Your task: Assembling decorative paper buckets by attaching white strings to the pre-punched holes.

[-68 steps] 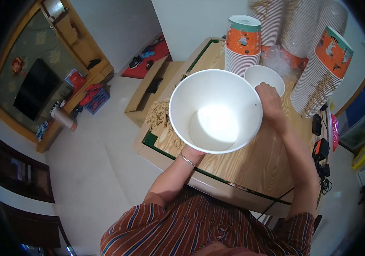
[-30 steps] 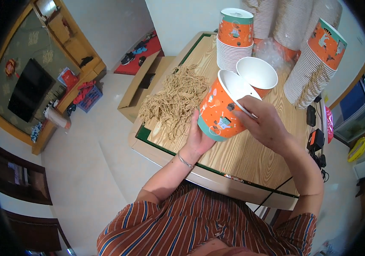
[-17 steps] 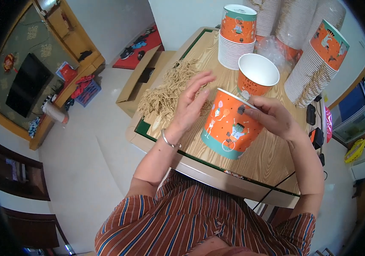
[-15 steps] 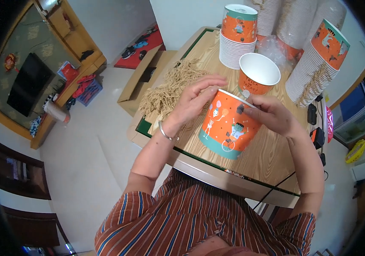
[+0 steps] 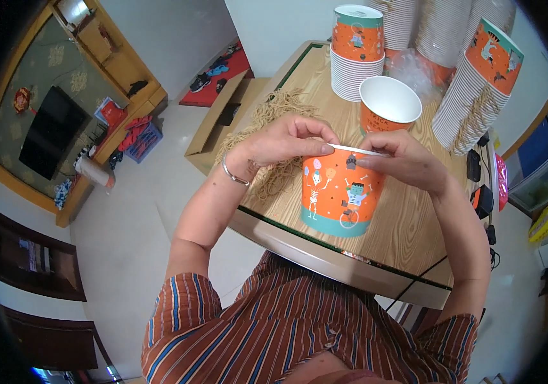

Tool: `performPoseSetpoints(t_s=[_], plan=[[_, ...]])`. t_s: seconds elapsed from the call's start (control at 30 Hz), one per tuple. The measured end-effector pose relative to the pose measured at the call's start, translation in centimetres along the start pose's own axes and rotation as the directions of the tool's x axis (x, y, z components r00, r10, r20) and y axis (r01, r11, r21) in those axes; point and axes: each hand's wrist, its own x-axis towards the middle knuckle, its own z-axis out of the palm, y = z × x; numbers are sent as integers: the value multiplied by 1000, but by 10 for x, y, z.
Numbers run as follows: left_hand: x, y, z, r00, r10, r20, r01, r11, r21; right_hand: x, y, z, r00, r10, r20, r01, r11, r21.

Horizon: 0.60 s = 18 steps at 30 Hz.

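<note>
An orange paper bucket point(image 5: 338, 192) with a teal base band and cartoon figures is held over the table's near part. My left hand point(image 5: 290, 139) pinches its rim on the left, thumb outside. On the rim's right side my right hand point(image 5: 408, 160) grips with the thumb outside and the other fingers behind or within. The bucket's inside and the hidden fingertips do not show. Just behind stands a second orange bucket point(image 5: 390, 105), its white inside facing up. Left of the buckets lies a heap of tan twisted cords point(image 5: 274, 118), partly covered by my left hand and forearm.
Nested bucket stacks stand at the back point(image 5: 356, 70) and at the right point(image 5: 475, 96), the right one with cords along it. Clear plastic wrap point(image 5: 413, 73) lies between them. An open cardboard box point(image 5: 219, 121) sits beyond the table's left edge. Black devices point(image 5: 481, 200) line the right edge.
My left hand has come down onto the rim with its thumb pressing there. The bucket has turned more upright and its rim is now seen nearly edge-on.
</note>
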Motion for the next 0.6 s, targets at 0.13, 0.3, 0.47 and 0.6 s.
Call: performPoseSetpoints(t_s=[0.13,0.3,0.47,0.6], plan=[[5,6,4,998,-49,46,45,995,86,-8,-3,2,990,-136,-50,123,972,-202],[12,9,4,988,-86,128,56,973,223,-19,-3,16,963,-223,-149,162,927,-338],[22,0,3,967,-79,242,8,960,278,-23,6,20,932,-316,-180,206,867,-454],[25,-4,5,968,-84,236,24,969,246,-25,2,19,939,-289,-185,164,853,-496]])
